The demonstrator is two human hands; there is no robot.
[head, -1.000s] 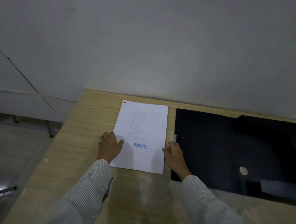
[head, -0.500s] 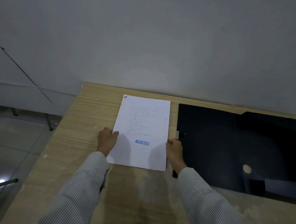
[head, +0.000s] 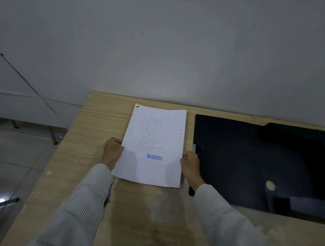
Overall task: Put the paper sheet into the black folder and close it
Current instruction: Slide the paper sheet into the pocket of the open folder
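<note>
Sheet (head: 153,146) stamped "REJECTED", over table (head: 101,120), gripped at left edge by left hand (head: 112,152), at right edge by right hand (head: 190,165). Just right, apart: open black folder (head: 234,160), lying flat.

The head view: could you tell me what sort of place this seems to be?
Probably a plain office or workroom: a wooden desk against a bare grey wall, a tiled floor, and paperwork, a stamped paper sheet beside an open black folder.
</note>
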